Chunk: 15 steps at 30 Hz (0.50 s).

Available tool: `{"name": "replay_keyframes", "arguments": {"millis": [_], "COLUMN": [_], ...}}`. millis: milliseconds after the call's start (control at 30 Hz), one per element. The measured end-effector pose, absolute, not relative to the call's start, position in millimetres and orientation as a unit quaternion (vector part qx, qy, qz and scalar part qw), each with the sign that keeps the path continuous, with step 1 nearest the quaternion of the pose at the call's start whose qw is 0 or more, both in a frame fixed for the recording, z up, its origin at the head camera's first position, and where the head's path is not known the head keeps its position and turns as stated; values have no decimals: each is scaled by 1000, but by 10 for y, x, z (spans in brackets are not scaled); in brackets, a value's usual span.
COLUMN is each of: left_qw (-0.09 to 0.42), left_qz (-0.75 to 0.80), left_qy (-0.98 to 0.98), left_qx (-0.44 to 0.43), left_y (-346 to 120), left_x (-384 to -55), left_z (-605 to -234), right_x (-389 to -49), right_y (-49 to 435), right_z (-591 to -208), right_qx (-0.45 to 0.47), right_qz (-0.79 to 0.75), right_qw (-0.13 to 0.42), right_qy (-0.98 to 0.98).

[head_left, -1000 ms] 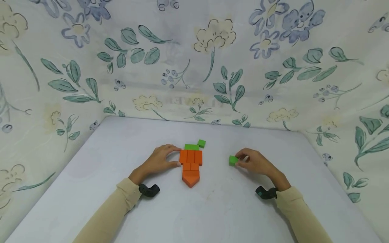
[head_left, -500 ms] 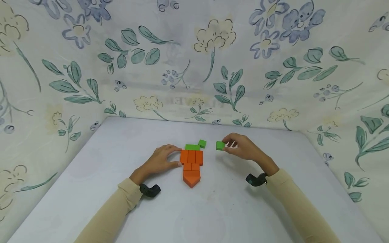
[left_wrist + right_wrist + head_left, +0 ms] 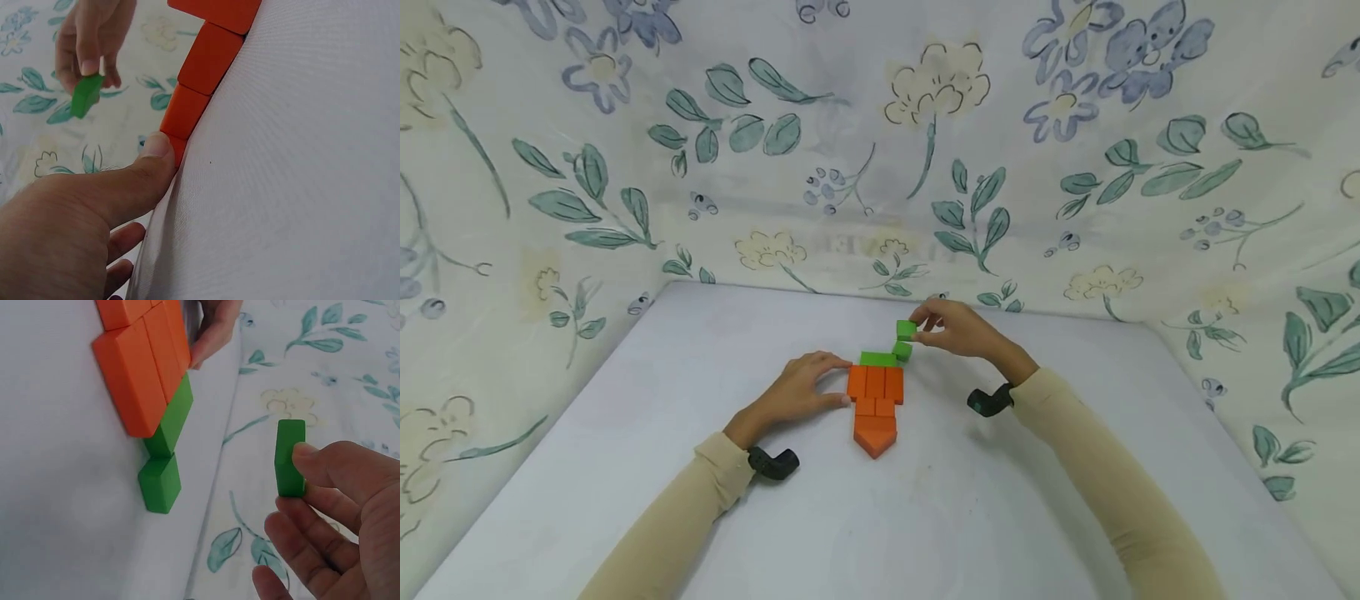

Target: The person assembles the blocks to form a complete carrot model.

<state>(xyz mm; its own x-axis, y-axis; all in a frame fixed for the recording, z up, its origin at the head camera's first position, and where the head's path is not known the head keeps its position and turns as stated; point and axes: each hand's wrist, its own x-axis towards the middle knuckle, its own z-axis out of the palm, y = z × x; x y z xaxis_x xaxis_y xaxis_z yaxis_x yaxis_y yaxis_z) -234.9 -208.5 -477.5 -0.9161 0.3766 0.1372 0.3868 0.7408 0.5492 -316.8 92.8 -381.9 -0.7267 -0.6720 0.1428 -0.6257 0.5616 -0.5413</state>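
Observation:
In the head view, orange wooden blocks [image 3: 876, 382] lie together on the white table, narrowing to a pointed block [image 3: 875, 437] at the near end. A flat green block [image 3: 877, 359] lies against their far side, and a small green block [image 3: 902, 351] touches its right corner at an angle. My right hand [image 3: 961, 327] pinches another green block [image 3: 906, 330] between thumb and fingers, raised above the table in the right wrist view. My left hand [image 3: 803, 387] rests at the left side of the orange blocks, thumb and forefinger apart, tips touching the left orange block's corners.
White table [image 3: 700, 517] surrounds the blocks. A floral cloth [image 3: 850, 167] rises behind its back edge and along both sides. Each wrist wears a black camera mount, the left mount [image 3: 773, 464] and the right mount [image 3: 990, 401].
My right hand has carried its green block leftward and away from me, from the right of the blocks to just beyond the small angled green block. My left hand has stayed in place.

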Motion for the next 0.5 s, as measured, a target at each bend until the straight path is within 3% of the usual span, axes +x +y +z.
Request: {"name": "replay_keyframes", "arguments": {"millis": [267, 500], "left_qw": [7, 4], "left_qz": [-294, -294], "left_qy": [-933, -934], "left_qx": [-207, -205], "left_y": [-2114, -2113], "left_x": [-2341, -2355], "left_z": [-4789, -4775], "right_x": [-3298, -3455], "right_y": [552, 298], "right_z": [-3853, -4013], "right_qx": [-369, -367], "right_qz": [-274, -264], "right_qw": [105, 114], "right_qy": [882, 885]}}
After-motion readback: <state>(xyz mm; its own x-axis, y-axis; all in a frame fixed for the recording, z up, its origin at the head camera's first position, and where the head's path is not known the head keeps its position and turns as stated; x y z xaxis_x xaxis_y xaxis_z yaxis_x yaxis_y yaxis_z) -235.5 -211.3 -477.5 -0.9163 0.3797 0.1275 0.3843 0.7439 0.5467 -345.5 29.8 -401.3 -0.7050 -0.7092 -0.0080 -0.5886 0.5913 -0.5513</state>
